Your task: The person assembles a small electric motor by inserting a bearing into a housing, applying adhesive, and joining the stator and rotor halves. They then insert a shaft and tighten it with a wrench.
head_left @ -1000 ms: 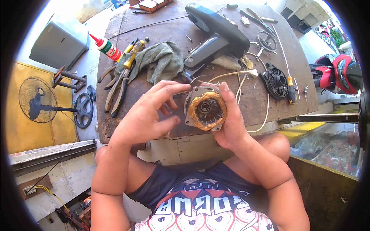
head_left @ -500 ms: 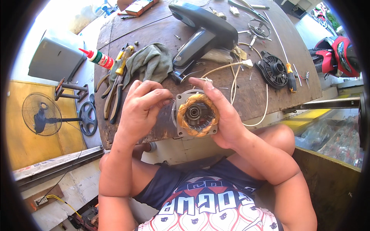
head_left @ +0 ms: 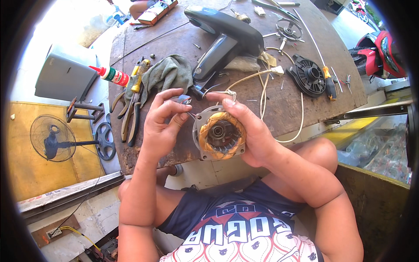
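Note:
A motor stator with a ring of yellowish windings and a grey metal frame is held up over the table's near edge. My right hand grips its right side, thumb along the top, close to the pale cord behind it. At the stator's upper left, my left hand is closed, thumb and fingers pinching thin wires that run toward the frame. A small bluish piece with light ends shows by those fingertips; its kind is hard to make out.
On the wooden table lie a black fan neck, a grey rag, pliers, a glue bottle, a round black fan part and a screwdriver. A standing fan is at the left.
My left-hand fingers have spread and lifted a little, and the bluish piece now shows beside them. The stator has tilted slightly in my right hand. The view has shifted slightly.

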A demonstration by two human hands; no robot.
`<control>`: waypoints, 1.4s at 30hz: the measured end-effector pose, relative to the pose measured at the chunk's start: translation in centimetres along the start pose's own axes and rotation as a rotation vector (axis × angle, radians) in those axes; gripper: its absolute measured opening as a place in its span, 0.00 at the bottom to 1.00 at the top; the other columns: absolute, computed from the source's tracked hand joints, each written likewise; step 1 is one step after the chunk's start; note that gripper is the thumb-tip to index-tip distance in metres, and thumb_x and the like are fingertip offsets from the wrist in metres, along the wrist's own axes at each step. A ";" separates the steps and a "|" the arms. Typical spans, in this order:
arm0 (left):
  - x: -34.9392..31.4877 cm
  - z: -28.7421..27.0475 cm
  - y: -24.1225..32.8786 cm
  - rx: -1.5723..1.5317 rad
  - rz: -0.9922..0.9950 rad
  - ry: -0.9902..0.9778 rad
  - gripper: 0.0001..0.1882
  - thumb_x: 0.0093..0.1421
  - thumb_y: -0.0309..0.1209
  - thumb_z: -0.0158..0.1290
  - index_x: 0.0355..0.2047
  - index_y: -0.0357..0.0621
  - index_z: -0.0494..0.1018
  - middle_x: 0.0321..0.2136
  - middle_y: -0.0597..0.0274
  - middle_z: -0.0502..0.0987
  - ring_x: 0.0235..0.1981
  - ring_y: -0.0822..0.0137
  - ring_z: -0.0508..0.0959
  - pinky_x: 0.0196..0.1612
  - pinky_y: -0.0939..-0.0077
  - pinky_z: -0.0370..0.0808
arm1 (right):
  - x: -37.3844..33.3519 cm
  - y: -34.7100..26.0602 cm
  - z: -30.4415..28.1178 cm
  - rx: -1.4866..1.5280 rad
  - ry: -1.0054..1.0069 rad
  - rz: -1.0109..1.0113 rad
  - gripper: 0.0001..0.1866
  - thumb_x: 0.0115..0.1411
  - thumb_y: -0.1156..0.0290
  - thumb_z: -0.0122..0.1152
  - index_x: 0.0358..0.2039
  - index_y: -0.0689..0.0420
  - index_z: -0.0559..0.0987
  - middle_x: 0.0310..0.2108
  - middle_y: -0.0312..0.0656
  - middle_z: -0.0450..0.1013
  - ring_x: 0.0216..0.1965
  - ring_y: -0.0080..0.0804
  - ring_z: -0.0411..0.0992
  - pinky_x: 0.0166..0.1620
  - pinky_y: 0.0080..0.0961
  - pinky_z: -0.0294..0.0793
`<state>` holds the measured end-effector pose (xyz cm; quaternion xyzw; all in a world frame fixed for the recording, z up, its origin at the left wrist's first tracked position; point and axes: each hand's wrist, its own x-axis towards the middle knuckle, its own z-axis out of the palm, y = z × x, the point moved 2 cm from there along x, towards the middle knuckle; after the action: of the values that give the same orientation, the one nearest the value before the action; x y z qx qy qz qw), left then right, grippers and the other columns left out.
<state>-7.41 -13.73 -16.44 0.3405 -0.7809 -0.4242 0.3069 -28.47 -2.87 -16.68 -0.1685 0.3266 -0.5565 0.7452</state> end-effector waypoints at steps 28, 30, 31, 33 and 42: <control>-0.5 -0.7 3.6 0.036 0.041 -0.267 0.06 0.66 0.21 0.61 0.43 0.39 0.79 0.40 0.55 0.77 0.45 0.56 0.79 0.50 0.62 0.77 | 1.0 0.6 -1.2 -0.020 -0.168 0.056 0.53 0.63 0.44 0.63 0.81 0.57 0.56 0.62 0.49 0.71 0.62 0.40 0.75 0.66 0.39 0.77; -0.5 -0.7 4.0 0.098 0.242 -0.154 0.07 0.67 0.22 0.63 0.44 0.41 0.80 0.42 0.54 0.79 0.47 0.53 0.82 0.52 0.61 0.79 | 1.3 0.6 -1.1 0.060 -0.205 0.076 0.56 0.61 0.43 0.63 0.82 0.57 0.54 0.63 0.51 0.70 0.63 0.44 0.75 0.65 0.45 0.78; -0.6 -0.7 4.1 0.081 0.222 -0.140 0.07 0.67 0.22 0.63 0.44 0.41 0.80 0.43 0.54 0.79 0.46 0.53 0.82 0.51 0.61 0.80 | 1.4 0.6 -1.0 0.104 -0.218 0.085 0.57 0.60 0.42 0.63 0.82 0.58 0.53 0.63 0.52 0.69 0.64 0.46 0.74 0.65 0.47 0.79; -1.0 -0.5 4.4 0.044 0.188 -0.122 0.07 0.67 0.22 0.63 0.44 0.41 0.81 0.44 0.53 0.80 0.45 0.52 0.83 0.49 0.61 0.81 | 1.6 0.6 -1.1 0.097 -0.241 0.093 0.61 0.56 0.40 0.64 0.82 0.58 0.52 0.65 0.55 0.68 0.64 0.52 0.74 0.64 0.56 0.81; -2.3 0.4 5.2 -0.004 0.142 -0.118 0.07 0.67 0.23 0.61 0.43 0.40 0.76 0.41 0.50 0.79 0.41 0.46 0.83 0.43 0.53 0.82 | 2.3 1.0 -2.2 0.064 -0.275 0.097 0.69 0.40 0.46 0.78 0.79 0.62 0.57 0.61 0.54 0.70 0.60 0.49 0.78 0.64 0.42 0.82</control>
<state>-7.80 -9.66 -12.53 0.2582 -0.8189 -0.4224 0.2905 -28.87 -4.49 -19.56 -0.2034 0.2115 -0.5015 0.8139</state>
